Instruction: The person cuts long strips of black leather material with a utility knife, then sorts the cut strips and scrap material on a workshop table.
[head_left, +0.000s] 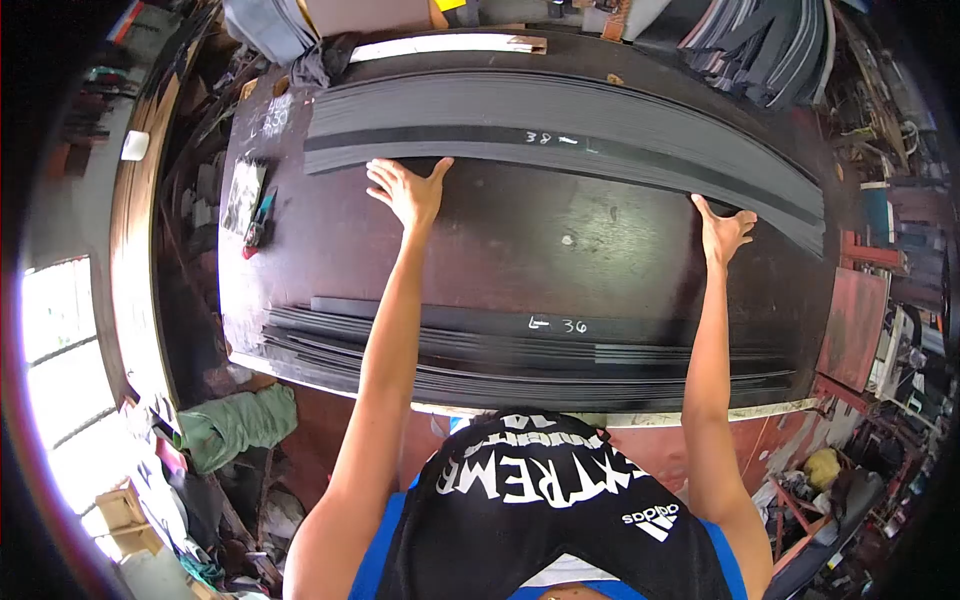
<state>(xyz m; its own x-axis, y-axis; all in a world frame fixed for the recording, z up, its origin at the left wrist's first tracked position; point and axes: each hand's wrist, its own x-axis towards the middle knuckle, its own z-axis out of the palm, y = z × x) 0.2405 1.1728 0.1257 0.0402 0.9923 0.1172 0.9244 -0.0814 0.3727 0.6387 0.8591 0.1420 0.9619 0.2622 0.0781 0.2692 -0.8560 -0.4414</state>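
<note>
A long, slightly curved stack of thin dark grey strips lies across the far half of the dark table. On it runs a darker band marked "38" and "L" in white. My left hand is at the stack's near edge toward its left end, thumb and fingers spread. Toward the right end, my right hand is at the same edge, its fingers also apart. Neither hand is wrapped around anything. Nearer my body lies a second, looser pile of black strips, with a piece marked "36".
A cutter with a teal handle lies at the table's left side. Along the far edge is a white curved strip. More grey sheets are heaped at the back right. A green cloth bundle sits below the left corner.
</note>
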